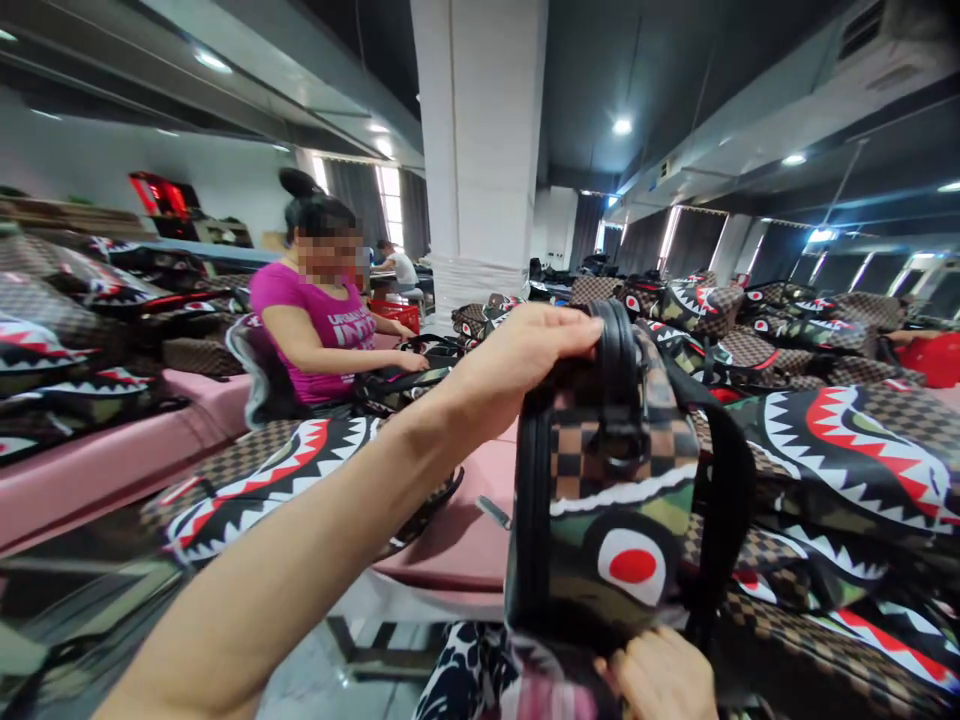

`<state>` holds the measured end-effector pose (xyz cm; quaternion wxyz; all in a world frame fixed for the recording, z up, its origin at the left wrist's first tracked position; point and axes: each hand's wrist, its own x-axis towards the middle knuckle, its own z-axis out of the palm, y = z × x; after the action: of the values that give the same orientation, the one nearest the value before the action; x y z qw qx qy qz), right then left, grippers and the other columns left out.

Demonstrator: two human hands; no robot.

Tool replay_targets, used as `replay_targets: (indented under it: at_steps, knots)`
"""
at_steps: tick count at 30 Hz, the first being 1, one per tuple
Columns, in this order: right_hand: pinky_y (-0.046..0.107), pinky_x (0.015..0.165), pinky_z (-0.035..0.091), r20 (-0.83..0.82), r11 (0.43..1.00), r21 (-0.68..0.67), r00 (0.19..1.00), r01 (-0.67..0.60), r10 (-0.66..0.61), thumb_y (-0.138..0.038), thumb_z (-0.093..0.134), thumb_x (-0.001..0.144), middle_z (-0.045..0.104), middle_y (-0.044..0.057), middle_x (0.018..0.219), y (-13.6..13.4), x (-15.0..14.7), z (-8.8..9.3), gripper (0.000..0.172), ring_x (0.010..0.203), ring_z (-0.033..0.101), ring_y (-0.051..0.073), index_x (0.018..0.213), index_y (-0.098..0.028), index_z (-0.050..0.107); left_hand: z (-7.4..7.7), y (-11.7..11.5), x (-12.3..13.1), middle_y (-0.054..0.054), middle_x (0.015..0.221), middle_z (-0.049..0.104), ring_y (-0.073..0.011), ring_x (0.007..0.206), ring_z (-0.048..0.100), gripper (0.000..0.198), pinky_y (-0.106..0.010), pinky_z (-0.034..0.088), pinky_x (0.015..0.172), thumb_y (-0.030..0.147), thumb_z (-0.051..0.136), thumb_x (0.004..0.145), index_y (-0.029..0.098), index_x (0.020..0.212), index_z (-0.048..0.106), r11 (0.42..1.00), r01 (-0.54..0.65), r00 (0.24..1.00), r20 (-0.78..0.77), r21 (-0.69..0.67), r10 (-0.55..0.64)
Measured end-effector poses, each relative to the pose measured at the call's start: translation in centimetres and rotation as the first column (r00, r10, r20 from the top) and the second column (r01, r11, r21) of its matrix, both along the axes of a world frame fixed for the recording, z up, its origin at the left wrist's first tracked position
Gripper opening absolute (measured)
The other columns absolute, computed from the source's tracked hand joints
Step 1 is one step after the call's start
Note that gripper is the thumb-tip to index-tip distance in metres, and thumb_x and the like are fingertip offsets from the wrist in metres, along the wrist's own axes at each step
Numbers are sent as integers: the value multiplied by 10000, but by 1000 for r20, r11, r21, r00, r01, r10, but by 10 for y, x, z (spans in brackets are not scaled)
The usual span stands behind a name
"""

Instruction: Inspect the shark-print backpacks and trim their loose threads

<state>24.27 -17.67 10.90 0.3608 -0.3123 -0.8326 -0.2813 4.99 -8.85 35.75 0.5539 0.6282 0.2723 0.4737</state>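
Observation:
A bag (619, 490) in brown check and camouflage, with a red-and-white eye printed on its side, stands on end before me. My left hand (544, 335) reaches across and is closed on its upper end, fingers by the black carry handle (619, 350). Low down, my right hand (664, 675) is curled closed against the bag's bottom end; its fingertips are partly hidden. A wide black shoulder strap (735, 490) hangs in a loop on the bag's right side. A zipper runs down its left edge.
Piled shark-mouth bags (847, 440) crowd the right. Another such bag (277, 480) lies on the pink table (465, 540) at left. Across it, a co-worker in a magenta shirt (315, 325) handles a bag. A white pillar (480, 150) rises behind.

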Motion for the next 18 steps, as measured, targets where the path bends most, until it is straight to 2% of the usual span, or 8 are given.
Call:
replay_targets:
  at_steps: [1,3,6,8,11,13,15,18]
  knots:
    - [254,429,269,-14,998,-51,1000,-26,25,-154,423,869,471,-39,447,6,2,2,288,387,428,88,591,-189,492,-6,-7,-4,2,573,573,-110,550,539,191,-208,397,537,280,576,745,110,666,611,1000,-4,999,-51,16,5]
    - [247,429,292,-70,989,-118,994,-93,86,-179,389,888,489,-31,463,14,7,8,298,395,444,91,617,-188,512,-31,-8,-8,18,546,546,-85,511,489,221,-192,359,515,301,633,692,113,593,569,1000,12,991,-130,-10,-14]
    - [244,472,348,-181,994,-22,978,-107,101,-154,489,844,554,-16,547,19,15,35,106,451,487,106,859,-177,591,-71,15,-8,24,566,552,-83,538,486,257,-193,364,546,352,652,674,122,614,554,996,-18,998,-67,-82,12]
    - [242,489,359,-214,999,23,976,-41,45,-105,527,810,576,2,608,26,16,63,268,487,495,112,1073,-143,560,-84,35,-6,11,586,573,-90,549,501,263,-200,378,564,367,652,673,120,639,567,992,-49,999,-18,-118,47]
    - [237,488,345,-124,999,1,991,43,-43,-128,509,821,567,16,636,50,5,99,362,501,478,109,1179,-84,527,-82,54,-4,-6,594,593,-103,549,518,248,-214,392,578,356,655,668,117,649,594,988,-27,999,-23,-155,24]
    - [244,503,342,-36,995,25,994,99,-99,-129,486,820,582,23,653,69,-6,112,347,514,484,110,1155,-78,560,-76,59,-2,-16,613,611,-121,584,542,229,-233,411,615,345,642,678,120,651,609,986,7,1000,-19,-168,-11]
    - [247,504,331,27,995,51,995,90,-92,-98,455,813,584,14,627,86,-13,117,330,510,485,107,1114,-77,590,-72,63,-2,-29,633,633,-139,628,565,205,-260,430,673,316,624,692,120,630,618,984,41,999,-9,-175,-43]
    - [229,508,327,26,999,-18,999,-28,28,-57,423,801,603,12,652,103,-11,113,306,531,491,95,1024,-116,623,-69,70,-5,-51,693,671,-156,713,597,126,-291,431,787,211,604,693,111,631,648,980,112,993,49,-165,-105]
